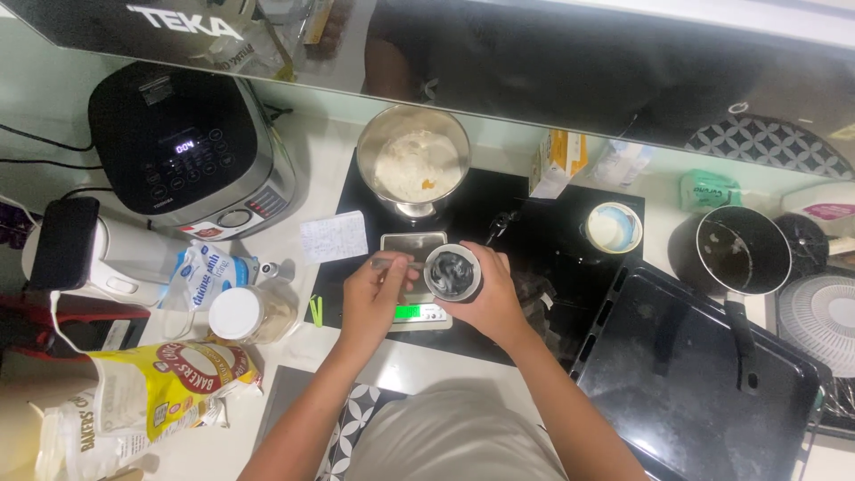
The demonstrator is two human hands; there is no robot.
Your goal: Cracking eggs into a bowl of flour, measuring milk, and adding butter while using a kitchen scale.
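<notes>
Right hand wrapped around a small round tub of dark grey paste, fingers curled tight on its wall, tub tilted toward the camera just above the near edge of a small kitchen scale. Left hand pinched shut on the handle of a metal spoon, spoon lying level over the scale's steel plate, tip pointing right toward the tub's rim; contact between tip and tub not clear. Scale resting on a black cooktop, green display lit at its near side between the two hands.

Just beyond the scale, a steel mixing bowl holding white flour with a small orange-yellow spot. To the left of the scale, a white paper note. Far left, a black and silver multicooker. Near left, a white-lidded jar, a blue and white pouch, and a yellow and white flour bag. To the right, a small white cup, a black saucepan, and a black baking tray at the near right.
</notes>
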